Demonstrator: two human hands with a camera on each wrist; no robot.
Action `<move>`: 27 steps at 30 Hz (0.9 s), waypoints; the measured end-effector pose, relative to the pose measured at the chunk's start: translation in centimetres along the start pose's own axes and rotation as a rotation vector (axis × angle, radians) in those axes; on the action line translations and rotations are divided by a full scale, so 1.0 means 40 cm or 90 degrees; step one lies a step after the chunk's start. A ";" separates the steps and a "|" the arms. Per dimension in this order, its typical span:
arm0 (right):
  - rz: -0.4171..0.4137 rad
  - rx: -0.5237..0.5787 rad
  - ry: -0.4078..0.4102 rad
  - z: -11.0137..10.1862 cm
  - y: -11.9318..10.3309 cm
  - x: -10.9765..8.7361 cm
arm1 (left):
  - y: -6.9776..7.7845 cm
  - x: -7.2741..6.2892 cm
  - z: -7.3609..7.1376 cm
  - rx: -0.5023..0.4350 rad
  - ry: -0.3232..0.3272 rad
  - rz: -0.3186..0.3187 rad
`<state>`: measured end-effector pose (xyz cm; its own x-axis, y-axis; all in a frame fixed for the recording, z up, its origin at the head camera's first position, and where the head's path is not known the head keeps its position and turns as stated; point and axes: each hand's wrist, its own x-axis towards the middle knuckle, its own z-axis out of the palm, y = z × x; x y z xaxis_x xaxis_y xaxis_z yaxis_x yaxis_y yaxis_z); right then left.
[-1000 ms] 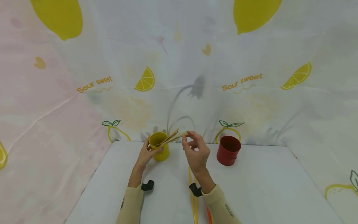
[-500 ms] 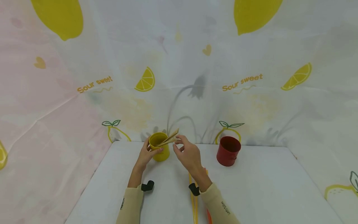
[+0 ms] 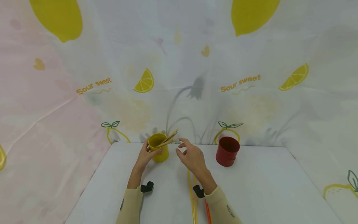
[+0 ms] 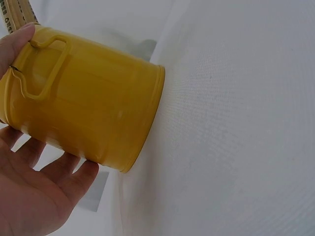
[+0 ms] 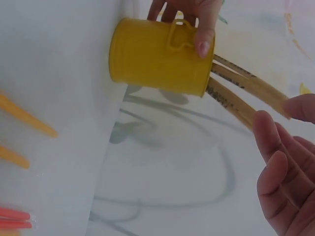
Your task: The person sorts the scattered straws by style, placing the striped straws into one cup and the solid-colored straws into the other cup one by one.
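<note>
The yellow cup (image 3: 162, 156) is a smooth, glossy cylinder, metal by its look, with a rolled rim and a squared loop handle (image 4: 43, 69) of bent wire. From its mouth jut tan strips (image 3: 167, 140), flat and slim, in papery sleeves with dark printing; the right wrist view shows at least three. The cup stands upright at the far edge of the white table (image 3: 257, 189), left of centre, its long axis vertical, mouth up and handle toward the near side. The strips slant, their long axes running up and to the right.

The left hand (image 3: 144, 155) grips the cup from the left, thumb pressed on the near side by the rim, fingers around the other. The right hand (image 3: 193, 158) is just right of the strips' upper ends, loosely bent, thumb and fingers parted, holding nothing.

Farther right, well apart, stands a red cup (image 3: 226, 155), a shiny cylinder. Nearer, slender yellow rods (image 3: 192, 199) and orange-red rods (image 3: 207, 210) lie on the table, pointing near to far. Beyond hangs a creased, lemon-printed cloth (image 3: 179, 109).
</note>
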<state>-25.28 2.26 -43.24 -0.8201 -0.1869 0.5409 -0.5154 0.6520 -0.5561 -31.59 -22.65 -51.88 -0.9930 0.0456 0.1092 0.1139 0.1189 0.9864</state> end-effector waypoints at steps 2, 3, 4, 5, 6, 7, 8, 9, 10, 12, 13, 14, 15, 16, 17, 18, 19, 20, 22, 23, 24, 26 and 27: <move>-0.002 0.007 0.004 -0.013 0.006 -0.004 | 0.000 -0.001 0.000 -0.002 -0.002 0.002; -0.004 0.010 0.005 -0.019 0.010 -0.006 | 0.001 -0.002 0.001 -0.002 -0.003 0.002; -0.005 0.017 0.006 -0.026 0.015 -0.008 | 0.001 -0.002 0.001 -0.001 -0.002 0.000; -0.009 0.019 0.008 -0.033 0.020 -0.011 | 0.001 -0.002 0.000 0.000 -0.004 -0.001; -0.013 0.022 0.010 -0.039 0.025 -0.013 | 0.001 -0.002 0.000 0.001 -0.005 0.000; -0.020 0.025 0.013 -0.045 0.030 -0.016 | 0.001 -0.002 0.000 0.002 -0.006 -0.001; -0.030 0.020 0.017 -0.050 0.036 -0.018 | 0.001 -0.002 -0.001 0.003 -0.008 -0.001; -0.039 0.019 0.020 -0.056 0.041 -0.020 | 0.000 -0.001 -0.001 0.004 -0.008 -0.003; -0.047 0.016 0.023 -0.063 0.045 -0.021 | -0.001 -0.001 -0.002 0.005 -0.007 -0.005; -0.061 0.009 0.030 -0.075 0.056 -0.024 | -0.002 0.000 -0.002 0.003 -0.005 -0.006; -0.067 0.005 0.031 -0.082 0.061 -0.024 | -0.002 0.001 -0.001 0.002 -0.007 -0.006; -0.071 0.004 0.032 -0.090 0.065 -0.025 | -0.001 0.001 -0.001 0.001 -0.007 -0.006; -0.071 0.008 0.031 -0.097 0.070 -0.025 | 0.000 0.001 0.000 -0.001 -0.007 -0.007; -0.076 0.007 0.032 -0.104 0.076 -0.025 | 0.001 0.001 0.000 -0.002 -0.007 -0.006; -0.082 0.008 0.032 -0.111 0.081 -0.025 | 0.003 0.001 0.000 -0.003 -0.009 -0.005; -0.089 0.007 0.032 -0.117 0.087 -0.026 | 0.005 0.001 0.000 -0.004 -0.011 -0.004; -0.098 0.004 0.035 -0.124 0.094 -0.026 | 0.006 0.000 0.000 -0.005 -0.012 -0.004; -0.108 0.000 0.039 -0.129 0.101 -0.026 | 0.007 0.000 0.000 -0.006 -0.012 -0.004; -0.130 -0.009 0.051 -0.140 0.118 -0.026 | 0.007 0.001 0.000 -0.005 -0.011 -0.005; -0.140 -0.013 0.057 -0.146 0.126 -0.026 | 0.006 0.001 0.000 -0.005 -0.011 -0.004; -0.150 -0.018 0.066 -0.151 0.135 -0.025 | 0.005 0.001 0.000 -0.005 -0.011 -0.006; -0.168 -0.028 0.084 -0.163 0.153 -0.024 | 0.001 0.002 -0.001 -0.003 -0.009 -0.006; -0.176 -0.031 0.094 -0.169 0.163 -0.023 | -0.001 0.002 0.000 -0.002 -0.007 -0.008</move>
<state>-26.19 11.64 -43.11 -0.6039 -0.2559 0.7548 -0.6983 0.6266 -0.3462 -31.67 -22.67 -51.90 -0.9939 0.0547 0.0954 0.1013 0.1162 0.9880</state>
